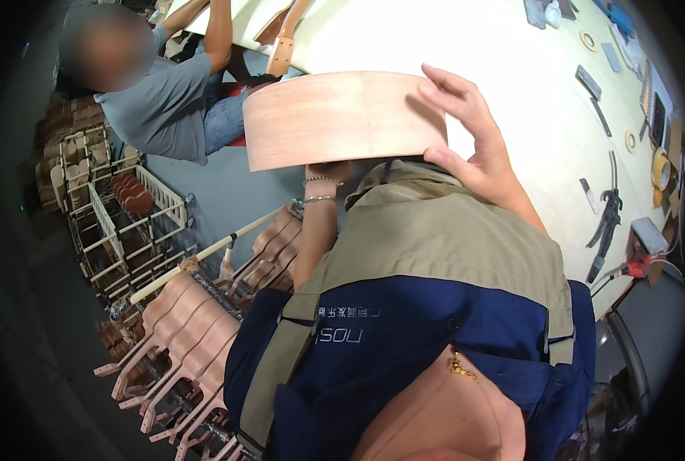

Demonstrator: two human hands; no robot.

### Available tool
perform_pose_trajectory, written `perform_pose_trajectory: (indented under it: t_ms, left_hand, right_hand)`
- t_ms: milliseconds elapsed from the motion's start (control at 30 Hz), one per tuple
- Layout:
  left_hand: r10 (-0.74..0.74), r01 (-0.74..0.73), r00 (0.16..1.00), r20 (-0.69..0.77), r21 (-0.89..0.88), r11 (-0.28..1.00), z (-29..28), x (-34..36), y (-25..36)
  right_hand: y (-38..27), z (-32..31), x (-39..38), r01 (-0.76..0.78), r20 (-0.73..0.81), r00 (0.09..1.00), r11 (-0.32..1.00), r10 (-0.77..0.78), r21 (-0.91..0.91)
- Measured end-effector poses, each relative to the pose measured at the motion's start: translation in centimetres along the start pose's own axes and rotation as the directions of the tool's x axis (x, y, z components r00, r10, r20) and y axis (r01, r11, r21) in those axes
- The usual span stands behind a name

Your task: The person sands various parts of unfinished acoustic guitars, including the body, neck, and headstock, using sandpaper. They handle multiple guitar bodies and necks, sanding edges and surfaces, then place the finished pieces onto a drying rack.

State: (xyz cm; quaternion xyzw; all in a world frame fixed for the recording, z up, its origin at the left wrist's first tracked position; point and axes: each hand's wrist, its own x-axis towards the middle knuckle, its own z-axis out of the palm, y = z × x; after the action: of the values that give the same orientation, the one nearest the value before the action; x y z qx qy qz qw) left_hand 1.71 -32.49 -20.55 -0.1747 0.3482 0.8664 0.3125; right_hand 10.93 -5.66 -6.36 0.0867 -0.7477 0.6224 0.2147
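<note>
A pale, unfinished wooden guitar body (342, 119) is held on edge in front of my apron, its curved side wall facing me. My right hand (477, 127) clasps its right end, fingers at the upper edge and thumb by the lower one. At the lower edge, left of the middle, my left hand (331, 170) grips the body from below. Its fingers are hidden behind the wood, and bracelets circle the wrist. The body's far face does not show.
A white worktable (527, 200) stretches ahead and right, with an air blow gun (608, 215), tape rolls (660, 170) and sanding blocks. A co-worker (158, 100) sits at far left near a guitar neck (282, 50). Racks of wooden instruments (185, 319) and a metal cart (119, 211) stand left.
</note>
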Motion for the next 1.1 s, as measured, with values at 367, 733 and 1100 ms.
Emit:
perform_pose_trajectory:
  t_ms: [367,733,1100]
  left_hand:
    - [0.356,-0.359,0.895,-0.269,0.039,0.932,5.4,0.8,6.0]
    - [0.609,-0.608,0.793,0.004,-0.057,0.792,10.1,3.7,7.3]
    - [0.735,-0.725,0.675,0.067,0.248,0.643,15.9,2.9,6.8]
  right_hand:
    - [7.1,-5.3,-2.0,-0.287,0.003,0.949,0.864,0.314,0.415]
    - [10.0,-5.5,-4.6,-0.402,-0.101,0.898,0.893,0.428,0.202]
    - [5.8,-6.6,-3.4,-0.368,-0.279,0.904,0.922,0.325,-0.118]
